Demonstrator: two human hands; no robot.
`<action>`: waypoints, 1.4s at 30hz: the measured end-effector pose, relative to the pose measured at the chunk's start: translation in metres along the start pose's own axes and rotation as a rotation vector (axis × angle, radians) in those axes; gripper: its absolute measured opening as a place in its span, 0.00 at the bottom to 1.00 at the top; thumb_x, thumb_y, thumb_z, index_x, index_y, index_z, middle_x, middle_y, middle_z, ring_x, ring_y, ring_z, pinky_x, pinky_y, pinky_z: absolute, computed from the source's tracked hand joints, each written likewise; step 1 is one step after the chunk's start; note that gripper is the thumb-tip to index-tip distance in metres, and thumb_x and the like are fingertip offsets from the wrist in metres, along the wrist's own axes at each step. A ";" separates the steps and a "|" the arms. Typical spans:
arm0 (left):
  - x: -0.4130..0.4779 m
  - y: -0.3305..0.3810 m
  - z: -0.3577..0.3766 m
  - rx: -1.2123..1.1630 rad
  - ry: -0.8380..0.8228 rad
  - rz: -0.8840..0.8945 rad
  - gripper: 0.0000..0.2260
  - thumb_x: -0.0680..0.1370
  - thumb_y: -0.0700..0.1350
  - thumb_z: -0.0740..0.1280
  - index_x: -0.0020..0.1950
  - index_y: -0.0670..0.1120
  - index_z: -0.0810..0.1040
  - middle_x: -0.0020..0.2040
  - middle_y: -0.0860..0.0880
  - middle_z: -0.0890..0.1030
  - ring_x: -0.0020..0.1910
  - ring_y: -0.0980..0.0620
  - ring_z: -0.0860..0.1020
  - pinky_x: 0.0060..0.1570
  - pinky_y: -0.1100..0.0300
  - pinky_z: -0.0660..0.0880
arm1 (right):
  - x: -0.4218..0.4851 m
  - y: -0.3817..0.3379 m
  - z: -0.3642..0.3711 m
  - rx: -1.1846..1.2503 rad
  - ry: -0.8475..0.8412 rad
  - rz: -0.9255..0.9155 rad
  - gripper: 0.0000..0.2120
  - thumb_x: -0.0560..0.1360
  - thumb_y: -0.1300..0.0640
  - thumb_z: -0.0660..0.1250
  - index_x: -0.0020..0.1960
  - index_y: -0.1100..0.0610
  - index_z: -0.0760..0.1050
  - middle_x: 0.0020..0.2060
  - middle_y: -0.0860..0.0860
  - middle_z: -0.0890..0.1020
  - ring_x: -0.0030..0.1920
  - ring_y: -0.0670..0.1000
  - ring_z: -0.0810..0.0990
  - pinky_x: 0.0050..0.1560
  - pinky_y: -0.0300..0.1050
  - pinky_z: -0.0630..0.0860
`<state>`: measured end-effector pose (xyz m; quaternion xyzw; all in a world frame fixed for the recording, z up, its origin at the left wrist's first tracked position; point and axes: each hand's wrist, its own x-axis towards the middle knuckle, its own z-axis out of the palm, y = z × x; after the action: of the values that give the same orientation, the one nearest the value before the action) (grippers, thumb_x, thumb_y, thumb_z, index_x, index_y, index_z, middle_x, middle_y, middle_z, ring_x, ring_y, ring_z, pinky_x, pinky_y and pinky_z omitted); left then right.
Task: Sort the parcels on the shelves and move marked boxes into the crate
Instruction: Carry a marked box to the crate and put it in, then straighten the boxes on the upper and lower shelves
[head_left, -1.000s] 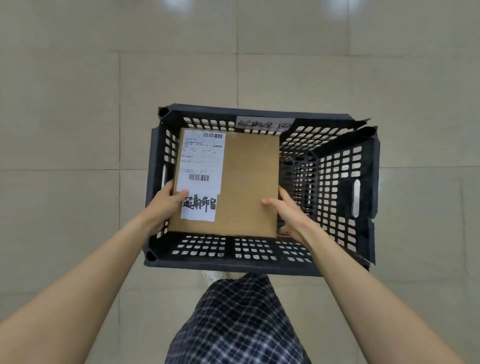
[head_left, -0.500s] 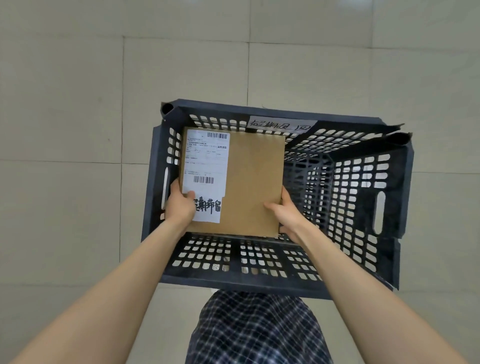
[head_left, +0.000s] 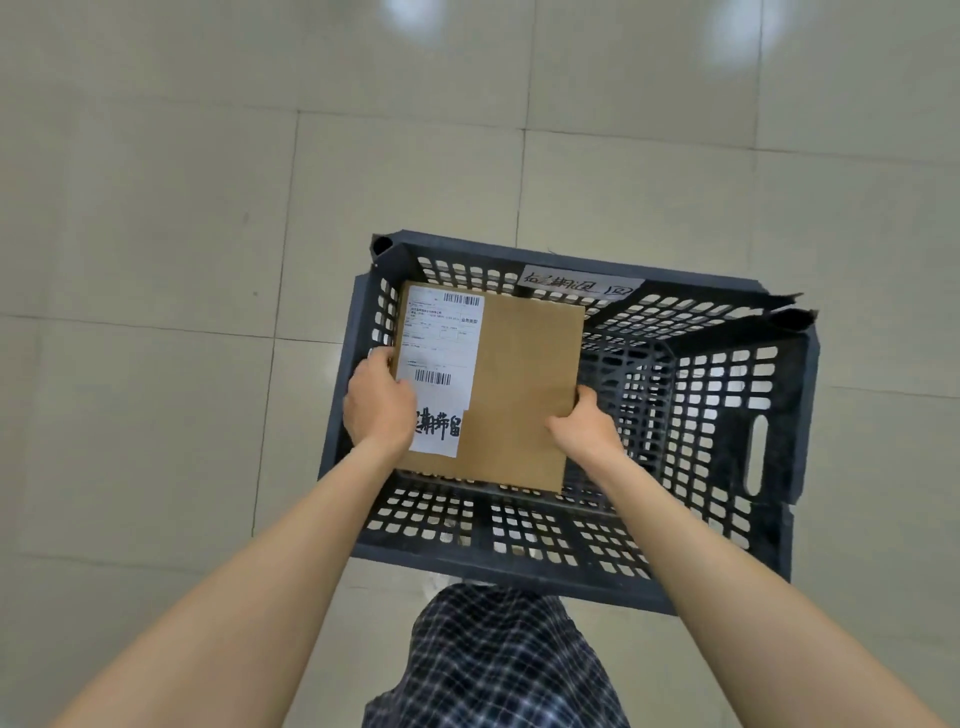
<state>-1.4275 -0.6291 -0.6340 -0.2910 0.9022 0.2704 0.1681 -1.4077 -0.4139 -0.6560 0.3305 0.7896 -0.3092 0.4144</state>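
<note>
The box (head_left: 519, 395) sits lower in the crate (head_left: 519, 574) than a second ago, close against its 9 o'clock wall. The left hand (head_left: 376, 402) curls round the box's 9 o'clock edge, the right hand (head_left: 584, 428) round its 3 o'clock edge. Keep it level; release once it rests flat.

Bright even light; ceiling-lamp glare on floor tiles (head_left: 156, 208); wide-angle edge distortion.

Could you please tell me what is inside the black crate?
A cardboard box, held by the left hand and right hand. The crate shows bare lattice on its right; under the box is hidden.
</note>
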 end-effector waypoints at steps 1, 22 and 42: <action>-0.001 0.007 -0.011 -0.004 -0.027 0.075 0.15 0.79 0.41 0.64 0.65 0.48 0.73 0.60 0.48 0.79 0.48 0.54 0.76 0.33 0.69 0.66 | -0.007 -0.009 -0.008 -0.054 0.018 -0.027 0.30 0.77 0.51 0.63 0.75 0.54 0.56 0.65 0.57 0.75 0.62 0.60 0.75 0.60 0.57 0.75; -0.116 -0.034 -0.537 0.382 0.515 0.031 0.22 0.76 0.45 0.65 0.69 0.45 0.69 0.65 0.43 0.73 0.64 0.41 0.71 0.62 0.50 0.69 | -0.447 -0.412 -0.036 -1.037 0.453 -1.527 0.30 0.75 0.50 0.67 0.73 0.53 0.61 0.68 0.54 0.70 0.67 0.58 0.69 0.60 0.53 0.71; -0.727 -0.435 -0.609 0.329 0.983 -0.991 0.30 0.75 0.40 0.66 0.75 0.44 0.60 0.73 0.46 0.65 0.70 0.43 0.64 0.67 0.52 0.65 | -0.952 -0.159 0.365 -1.213 -0.053 -2.610 0.35 0.75 0.49 0.67 0.77 0.52 0.55 0.73 0.53 0.64 0.72 0.57 0.63 0.68 0.53 0.64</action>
<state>-0.6856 -0.9672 0.0167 -0.7257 0.6642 -0.1395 -0.1133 -0.9497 -1.0385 0.0263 -0.8452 0.5222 -0.0893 -0.0712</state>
